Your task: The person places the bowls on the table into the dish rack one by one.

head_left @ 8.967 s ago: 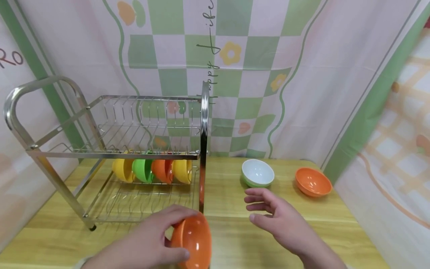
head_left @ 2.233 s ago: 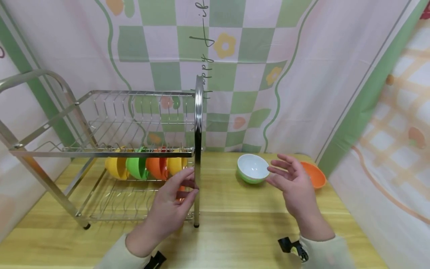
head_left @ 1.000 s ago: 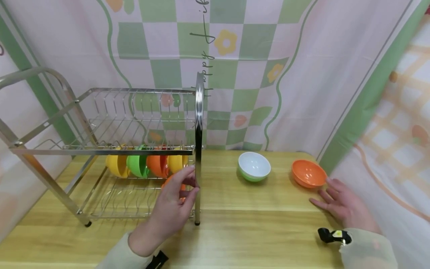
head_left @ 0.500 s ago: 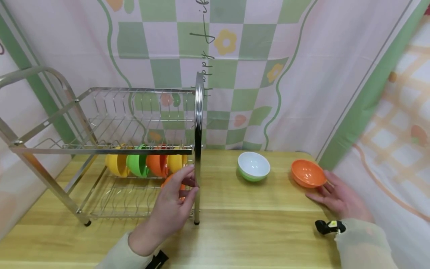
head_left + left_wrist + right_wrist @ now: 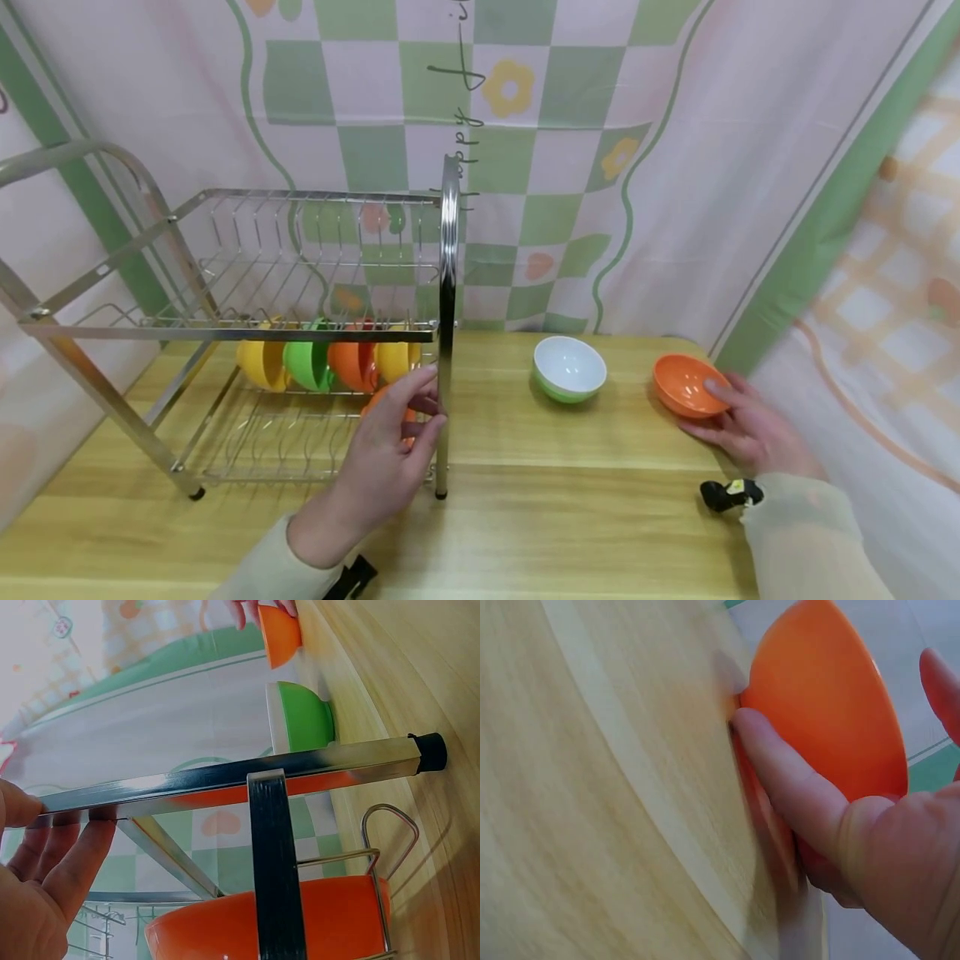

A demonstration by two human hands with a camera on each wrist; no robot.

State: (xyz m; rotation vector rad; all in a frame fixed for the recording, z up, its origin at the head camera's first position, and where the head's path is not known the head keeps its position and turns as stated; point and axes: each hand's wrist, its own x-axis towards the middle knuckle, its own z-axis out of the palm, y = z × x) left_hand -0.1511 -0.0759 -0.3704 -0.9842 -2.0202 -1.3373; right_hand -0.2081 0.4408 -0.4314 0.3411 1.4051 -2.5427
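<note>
In the head view my left hand [image 5: 386, 467] pinches the right front post [image 5: 444, 417] of a metal two-tier rack; the left wrist view shows thumb and fingertips on opposite sides of this post [image 5: 150, 791]. Behind the hand, an orange bowl [image 5: 375, 406] sits in the lower tier, partly hidden. At the right, my right hand [image 5: 757, 429] grips the side of another orange bowl [image 5: 678, 383], one digit over its rim. In the right wrist view, a digit [image 5: 787, 769] lies against that bowl's outer side [image 5: 825, 697], near the wooden surface.
Yellow, green, orange and yellow bowls [image 5: 262, 362] stand on their sides along the lower tier's back. A white-lined green bowl [image 5: 567, 367] sits upright between the rack and the right orange bowl. Patterned curtains hang behind the wooden table [image 5: 555, 533].
My right hand has come in from the right bowl's side and a digit now crosses its rim. The orange bowl my left hand held earlier is gone from it; that hand has stayed at the post recently.
</note>
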